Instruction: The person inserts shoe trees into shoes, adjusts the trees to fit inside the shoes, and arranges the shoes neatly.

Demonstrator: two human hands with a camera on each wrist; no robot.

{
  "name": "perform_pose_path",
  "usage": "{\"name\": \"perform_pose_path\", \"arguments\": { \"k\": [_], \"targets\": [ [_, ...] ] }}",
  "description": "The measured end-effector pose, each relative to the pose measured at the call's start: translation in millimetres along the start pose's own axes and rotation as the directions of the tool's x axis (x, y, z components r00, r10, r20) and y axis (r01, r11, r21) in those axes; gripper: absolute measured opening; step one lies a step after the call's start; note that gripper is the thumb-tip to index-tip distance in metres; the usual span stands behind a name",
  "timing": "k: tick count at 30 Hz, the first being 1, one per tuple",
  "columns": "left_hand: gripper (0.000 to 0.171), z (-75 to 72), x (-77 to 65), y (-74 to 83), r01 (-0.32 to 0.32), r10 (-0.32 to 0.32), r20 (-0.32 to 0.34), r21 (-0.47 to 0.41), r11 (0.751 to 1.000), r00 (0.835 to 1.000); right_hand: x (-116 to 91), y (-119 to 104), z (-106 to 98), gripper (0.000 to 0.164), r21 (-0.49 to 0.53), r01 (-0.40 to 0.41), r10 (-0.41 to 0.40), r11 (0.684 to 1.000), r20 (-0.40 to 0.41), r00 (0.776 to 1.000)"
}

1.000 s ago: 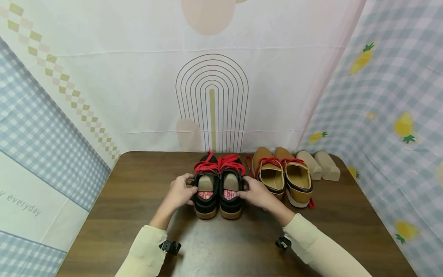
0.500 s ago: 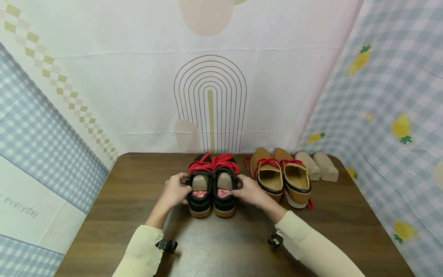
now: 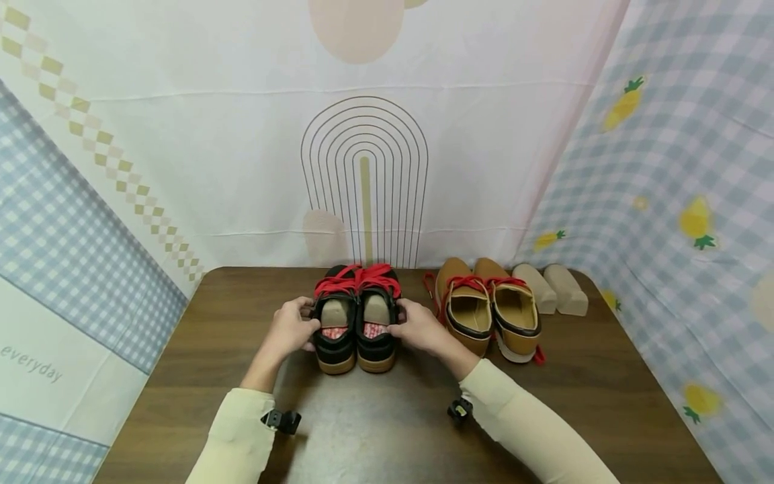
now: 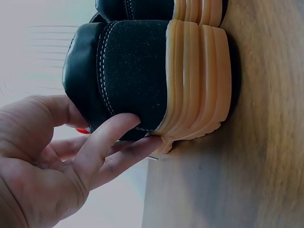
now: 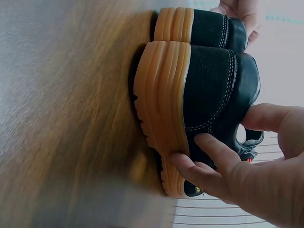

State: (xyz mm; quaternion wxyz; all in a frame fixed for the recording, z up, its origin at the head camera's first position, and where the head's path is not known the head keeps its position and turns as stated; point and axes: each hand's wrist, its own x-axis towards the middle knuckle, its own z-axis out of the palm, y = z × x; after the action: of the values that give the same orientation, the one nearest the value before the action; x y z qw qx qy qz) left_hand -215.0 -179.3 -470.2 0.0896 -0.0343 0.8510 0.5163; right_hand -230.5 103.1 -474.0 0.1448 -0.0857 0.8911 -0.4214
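Note:
A pair of black shoes with red laces and tan soles stands side by side on the table, heels toward me. Each has a beige shoe insert in its opening and a red-and-white patterned insole. My left hand point(image 3: 292, 326) grips the outer side of the left black shoe point(image 3: 336, 347), thumb at the collar. On the other side, my right hand point(image 3: 421, 327) holds the outer side of the right black shoe point(image 3: 376, 348) the same way. Both wrist views show the fingers along the shoe walls; the right wrist view shows the right shoe's sole point(image 5: 161, 90) at the tabletop.
To the right stands a pair of tan shoes point(image 3: 517, 329) with red laces. Two beige blocks point(image 3: 566, 289) lie beyond them at the back right corner of the wooden table point(image 3: 357, 430). A patterned cloth point(image 3: 254, 168) hangs behind the table.
Both hands have moved left together with the two black shoes, which have slid away from the tan pair. The grip looks the same, and the camera view has shifted slightly.

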Motion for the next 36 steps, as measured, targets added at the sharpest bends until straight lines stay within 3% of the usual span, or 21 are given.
{"name": "perform_pose_path", "arguments": {
  "k": [22,36],
  "targets": [
    [0.05,-33.9,9.4,-7.6,-0.004,0.008,-0.045,0.106,0.994,0.999,25,-24,26,0.069,0.012,0.04,-0.04,0.999,0.005,0.999],
    [0.05,-42.7,12.6,-11.2,0.007,0.004,-0.071,0.154,0.988,0.997,32,-30,34,0.069,0.022,0.044,-0.044,0.999,-0.018,0.999]
  ]
}}
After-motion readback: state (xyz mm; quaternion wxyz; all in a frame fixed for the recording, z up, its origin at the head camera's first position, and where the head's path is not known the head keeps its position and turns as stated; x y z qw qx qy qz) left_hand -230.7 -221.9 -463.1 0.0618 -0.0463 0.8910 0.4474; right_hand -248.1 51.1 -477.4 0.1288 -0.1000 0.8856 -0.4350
